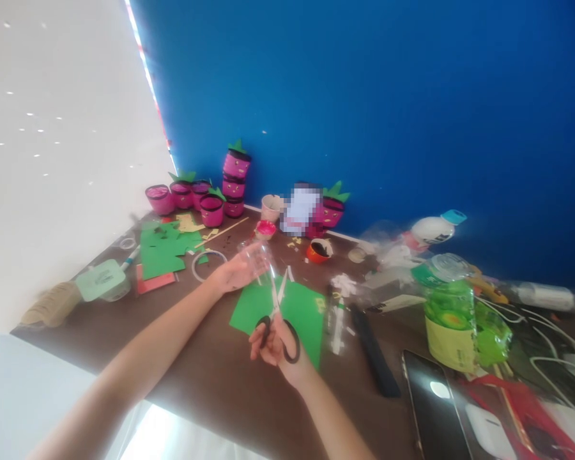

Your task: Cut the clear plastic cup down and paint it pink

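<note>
My right hand (pixel 271 345) grips black-handled scissors (pixel 278 313), fingers through the loops, blades open and pointing away from me. My left hand (pixel 237 271) holds a clear plastic cup-like piece (pixel 256 257) just beyond the blade tips. Both hands hover over a green paper sheet (pixel 301 313) lying on the brown table (pixel 211 370).
Several pink pots with green leaves (pixel 234 179) stand by the blue wall. Green and red paper scraps (pixel 160 252), a tape ring (pixel 206 263) and a green lid (pixel 99 280) lie left. A green bottle (pixel 453 313), a phone (pixel 434 396), cables and clutter fill the right.
</note>
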### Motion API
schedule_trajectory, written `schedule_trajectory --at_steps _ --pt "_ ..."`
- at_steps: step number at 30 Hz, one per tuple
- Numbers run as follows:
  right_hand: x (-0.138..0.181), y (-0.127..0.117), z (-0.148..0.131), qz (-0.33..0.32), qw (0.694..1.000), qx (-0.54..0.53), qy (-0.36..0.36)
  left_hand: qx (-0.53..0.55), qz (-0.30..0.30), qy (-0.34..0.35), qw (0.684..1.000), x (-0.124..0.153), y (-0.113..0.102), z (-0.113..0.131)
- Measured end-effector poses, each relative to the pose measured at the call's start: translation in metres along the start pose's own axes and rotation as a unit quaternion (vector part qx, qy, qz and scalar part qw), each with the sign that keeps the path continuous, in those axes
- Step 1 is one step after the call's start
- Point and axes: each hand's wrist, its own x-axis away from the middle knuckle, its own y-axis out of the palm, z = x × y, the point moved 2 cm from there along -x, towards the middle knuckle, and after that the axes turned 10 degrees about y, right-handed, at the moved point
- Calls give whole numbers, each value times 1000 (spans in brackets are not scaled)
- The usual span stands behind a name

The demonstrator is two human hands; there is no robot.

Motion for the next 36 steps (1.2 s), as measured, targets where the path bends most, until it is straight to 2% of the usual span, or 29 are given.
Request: schedule_trajectory --at_steps 7,15,24,31,36 --pt "0 1 -4 20 999 -38 10 -15 -7 -10 1000 1 6 0" --pt "-6 2 2 77 996 44 -24 -23 -8 28 999 -3 6 -3" --pt "-12 5 -4 202 973 76 -81 -71 73 71 992 7 22 -19" --pt "-13 0 -1 200 969 80 -119 -87 76 103 988 10 23 -22" --pt "-15 -4 2 187 974 41 -119 -101 72 119 985 10 24 -21"
